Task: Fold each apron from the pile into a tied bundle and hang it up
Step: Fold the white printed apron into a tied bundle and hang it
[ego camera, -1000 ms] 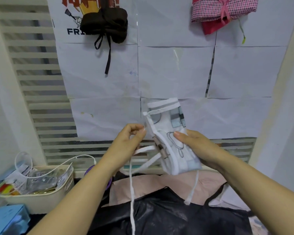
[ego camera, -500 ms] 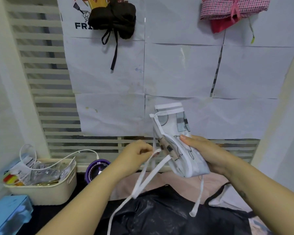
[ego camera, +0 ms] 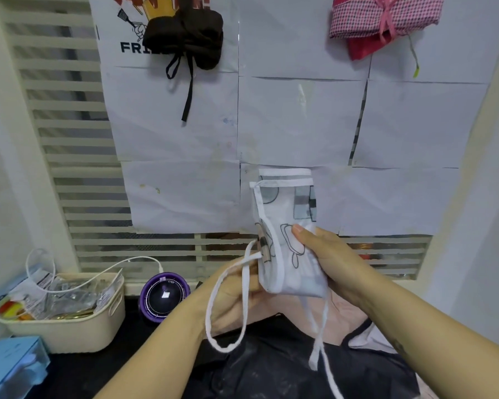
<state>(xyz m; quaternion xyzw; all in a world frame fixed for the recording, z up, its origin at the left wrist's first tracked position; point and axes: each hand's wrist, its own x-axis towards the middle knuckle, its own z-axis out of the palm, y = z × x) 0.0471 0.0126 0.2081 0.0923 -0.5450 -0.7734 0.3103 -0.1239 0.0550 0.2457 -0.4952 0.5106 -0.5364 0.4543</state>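
The right hand [ego camera: 332, 260] grips a folded white apron bundle with grey printed shapes [ego camera: 288, 214], thumb pressed on its front, holding it upright in the air above a crumpled black apron [ego camera: 271, 370]. The left hand [ego camera: 231, 295] sits just beside the bundle's lower left edge, with a white fabric strap [ego camera: 213, 306] looped across it; whether its fingers grip the strap cannot be told

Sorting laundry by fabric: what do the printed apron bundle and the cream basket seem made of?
Printed apron bundle: thin matte woven cloth, perhaps cotton or polyester; it creases softly, edged with white tape. Cream basket: probably moulded plastic, smooth walls, cut handle slot.
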